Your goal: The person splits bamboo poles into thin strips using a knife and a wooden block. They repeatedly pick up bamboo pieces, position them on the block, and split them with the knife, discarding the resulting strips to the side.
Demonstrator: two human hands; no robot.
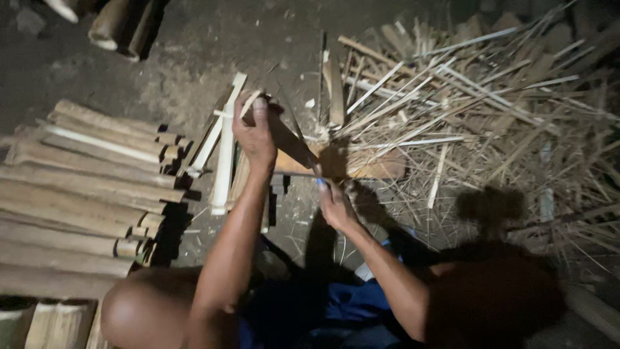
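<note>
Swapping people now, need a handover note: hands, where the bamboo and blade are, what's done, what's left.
Left hand: shut around the top of an upright bamboo strip, steadying it.
Right hand: gripped on the handle of a long blade that angles up toward the strip.
Under the blade: a flat wooden block on the dirt floor.
Done: thin slivers and shavings piled to the right; a few split slats lean beside the left hand.
Left: stacked bamboo lengths on the left look unsplit.

Stacked bamboo poles (pixel 84 194) left — sliver pile (pixel 478 110) right, wooden block (pixel 342 165) between.
</note>
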